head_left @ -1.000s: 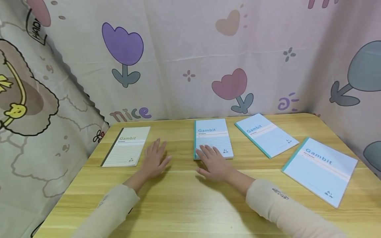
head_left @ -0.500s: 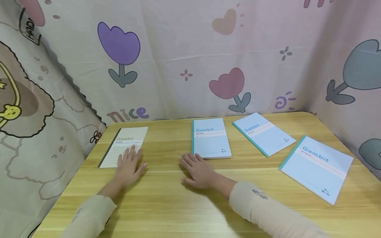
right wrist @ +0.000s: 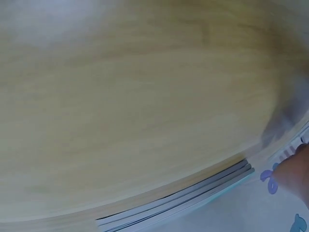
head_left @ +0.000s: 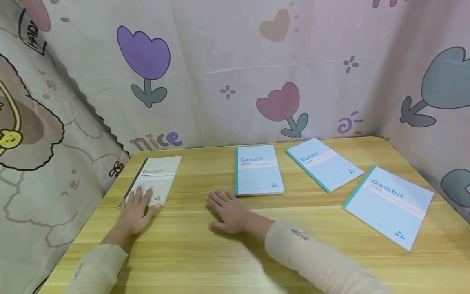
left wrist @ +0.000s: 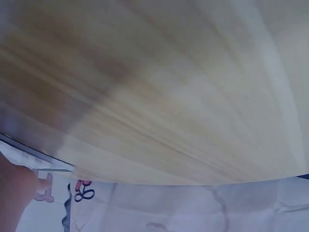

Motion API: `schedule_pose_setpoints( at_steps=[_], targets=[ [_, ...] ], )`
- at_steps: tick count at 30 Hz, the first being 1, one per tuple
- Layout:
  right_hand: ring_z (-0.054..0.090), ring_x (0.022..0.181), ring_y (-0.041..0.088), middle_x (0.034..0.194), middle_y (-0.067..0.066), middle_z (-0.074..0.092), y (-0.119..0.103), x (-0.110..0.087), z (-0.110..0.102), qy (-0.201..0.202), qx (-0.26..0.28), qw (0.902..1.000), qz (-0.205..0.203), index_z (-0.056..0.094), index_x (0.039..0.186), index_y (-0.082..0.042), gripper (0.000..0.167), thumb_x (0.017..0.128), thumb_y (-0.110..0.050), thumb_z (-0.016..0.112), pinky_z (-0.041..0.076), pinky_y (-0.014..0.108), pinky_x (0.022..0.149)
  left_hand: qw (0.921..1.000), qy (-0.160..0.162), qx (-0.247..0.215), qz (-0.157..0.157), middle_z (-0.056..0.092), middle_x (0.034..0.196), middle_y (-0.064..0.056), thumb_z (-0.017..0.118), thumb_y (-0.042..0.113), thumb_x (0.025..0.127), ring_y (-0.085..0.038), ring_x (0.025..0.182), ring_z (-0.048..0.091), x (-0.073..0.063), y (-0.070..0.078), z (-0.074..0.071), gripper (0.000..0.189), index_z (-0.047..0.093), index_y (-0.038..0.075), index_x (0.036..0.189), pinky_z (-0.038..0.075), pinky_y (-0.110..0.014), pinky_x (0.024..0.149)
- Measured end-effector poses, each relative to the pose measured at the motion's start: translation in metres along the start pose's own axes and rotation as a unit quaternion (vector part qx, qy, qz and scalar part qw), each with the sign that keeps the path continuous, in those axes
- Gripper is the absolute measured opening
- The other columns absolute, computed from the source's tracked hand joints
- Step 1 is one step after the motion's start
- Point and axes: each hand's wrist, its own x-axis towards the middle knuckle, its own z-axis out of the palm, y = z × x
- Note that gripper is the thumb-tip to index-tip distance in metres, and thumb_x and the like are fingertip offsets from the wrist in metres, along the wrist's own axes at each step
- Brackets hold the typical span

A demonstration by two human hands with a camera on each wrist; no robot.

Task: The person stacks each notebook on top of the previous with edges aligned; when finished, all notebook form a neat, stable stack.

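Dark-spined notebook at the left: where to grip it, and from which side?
Probably the right long edge of the dark-spined notebook, coming from the right. It lies flat with its cover up, and bare table borders that edge, while the left hand covers part of the near edge. A fingertip may need to lift the edge before pinching.

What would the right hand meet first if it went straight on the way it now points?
Most likely the dark-spined notebook on the person's left: in the head view, the right hand points forward and left across the table toward it. The hand's height is unclear, so it might pass above.
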Motion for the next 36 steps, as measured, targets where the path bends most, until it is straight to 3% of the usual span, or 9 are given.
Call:
schedule_pose_setpoints(
  at_steps=[5,11,16,26,36],
  targets=[
    [0.009,0.145,0.024,0.157,0.006,0.01,-0.001,0.008,0.001,-0.014,-0.005,0.9999,0.003,0.009,0.15,-0.01,0.073,0.096,-0.055,0.029,0.011,0.04,0.118,0.9993,-0.032,0.007,-0.016,0.008,0.146,-0.038,0.028,0.054,0.096,-0.063,0.129,0.006,0.0,-0.003,0.004,0.076,0.018,-0.004,0.145,0.0,-0.079,0.094],
    [0.006,0.145,0.022,0.158,0.005,0.008,-0.005,0.016,-0.001,-0.03,0.013,0.9995,0.007,0.008,0.15,-0.011,0.073,0.096,-0.055,0.029,0.009,0.039,0.118,0.9995,-0.026,0.007,-0.012,0.007,0.146,-0.038,0.029,0.055,0.096,-0.063,0.129,0.005,-0.001,0.0,0.008,0.078,0.016,-0.004,0.146,-0.002,-0.077,0.095],
    [0.004,0.145,0.02,0.158,0.004,0.005,-0.008,0.02,-0.001,-0.044,0.006,0.999,0.009,0.005,0.15,-0.012,0.073,0.096,-0.055,0.027,0.008,0.037,0.118,0.9998,-0.02,0.008,0.005,0.01,0.146,-0.038,0.031,0.053,0.096,-0.062,0.129,0.008,-0.002,0.004,0.01,0.076,0.019,-0.005,0.145,-0.001,-0.075,0.099],
    [0.003,0.145,0.019,0.158,0.003,0.005,-0.013,0.024,0.003,-0.056,0.018,0.9982,0.012,0.005,0.15,-0.013,0.071,0.096,-0.055,0.027,0.007,0.036,0.119,0.9962,0.01,-0.047,0.073,0.012,0.147,-0.036,0.043,0.041,0.095,-0.055,0.134,0.011,-0.007,0.016,0.016,0.071,0.022,-0.007,0.144,0.011,-0.065,0.106],
    [0.005,0.145,0.018,0.158,0.001,0.008,-0.019,0.029,0.004,-0.057,0.008,0.9983,0.011,0.008,0.151,-0.015,0.071,0.096,-0.056,0.027,0.01,0.035,0.118,0.9957,0.014,-0.044,0.08,0.014,0.148,-0.034,0.044,0.041,0.095,-0.054,0.135,0.012,-0.008,0.031,0.021,0.071,0.024,-0.007,0.143,0.012,-0.063,0.108]
  ],
)
